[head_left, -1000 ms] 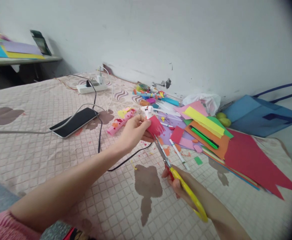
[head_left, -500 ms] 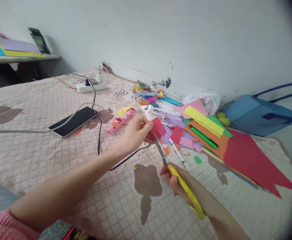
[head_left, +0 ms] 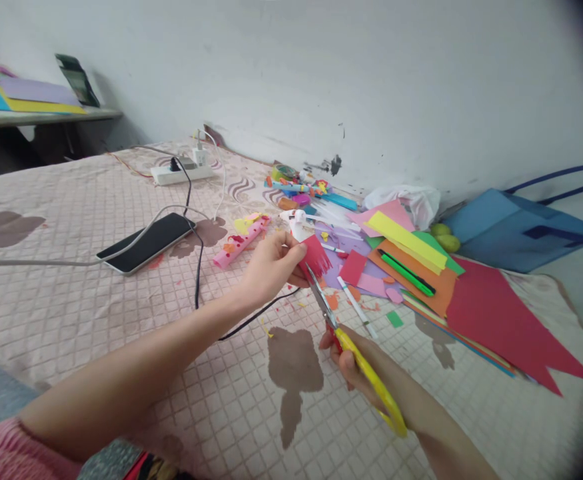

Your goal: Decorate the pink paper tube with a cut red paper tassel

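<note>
Fringed paper (head_left: 314, 254) juts rightward from left grip (head_left: 272, 265).

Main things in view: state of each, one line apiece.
fringed red paper: slit along one edge
scissors: blades at that paper, opening unclear
left hand: pinching that paper
right hand: gripping scissors
power strip: plugs inserted
black device: lying flat
pink tube: lying down
large red sheet: notched, flat

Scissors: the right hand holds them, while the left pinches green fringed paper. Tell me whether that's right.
Wrong on colour: the fringed paper in the left hand is red, as the head view shows. The right hand does hold the scissors.
</note>
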### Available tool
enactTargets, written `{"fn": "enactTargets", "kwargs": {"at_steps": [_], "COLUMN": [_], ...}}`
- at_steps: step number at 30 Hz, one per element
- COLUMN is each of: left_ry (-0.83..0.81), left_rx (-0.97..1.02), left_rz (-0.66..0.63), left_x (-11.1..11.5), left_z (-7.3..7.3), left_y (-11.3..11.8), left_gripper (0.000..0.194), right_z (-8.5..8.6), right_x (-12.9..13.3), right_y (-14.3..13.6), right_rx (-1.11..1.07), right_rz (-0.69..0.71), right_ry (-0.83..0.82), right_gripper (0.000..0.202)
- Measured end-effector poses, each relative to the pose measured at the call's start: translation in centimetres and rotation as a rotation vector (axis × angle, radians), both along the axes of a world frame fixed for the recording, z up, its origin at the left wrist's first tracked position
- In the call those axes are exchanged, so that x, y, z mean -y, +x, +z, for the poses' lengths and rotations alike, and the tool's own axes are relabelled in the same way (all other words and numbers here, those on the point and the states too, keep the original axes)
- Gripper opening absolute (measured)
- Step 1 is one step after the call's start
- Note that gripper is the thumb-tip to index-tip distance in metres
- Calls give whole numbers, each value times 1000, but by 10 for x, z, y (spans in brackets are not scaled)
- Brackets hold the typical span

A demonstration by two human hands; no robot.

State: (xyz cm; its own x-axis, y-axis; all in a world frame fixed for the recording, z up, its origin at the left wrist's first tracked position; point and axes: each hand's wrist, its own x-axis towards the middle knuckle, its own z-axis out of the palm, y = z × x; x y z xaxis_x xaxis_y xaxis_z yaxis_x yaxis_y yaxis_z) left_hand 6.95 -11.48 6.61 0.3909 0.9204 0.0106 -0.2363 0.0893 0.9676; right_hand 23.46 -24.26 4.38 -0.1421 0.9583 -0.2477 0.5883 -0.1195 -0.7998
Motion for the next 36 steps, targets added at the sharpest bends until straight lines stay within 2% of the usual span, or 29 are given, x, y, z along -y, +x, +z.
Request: {"fn": "enactTargets", "kwargs": {"at_steps": [3,11,30,36], "left_ry": [6,5,29,22], "left_rx": [-5,-1,13,17], "left_rz": [5,13,11,4], "left_x": [1,1,0,0], "left_z": [0,1,0,-1], "left_y": [0,0,0,1], "left_gripper": [16,16,15,14], "right_z": [-3,8,10,15], "right_x": [0,-1,-3,-1], "right_y": [1,-4,-7,-9], "right_rx": [-5,5,22,28], "right_rz": [4,44,28,17], "right_ry": [-12,2,14,25], "right_gripper": [51,46,53,52]}}
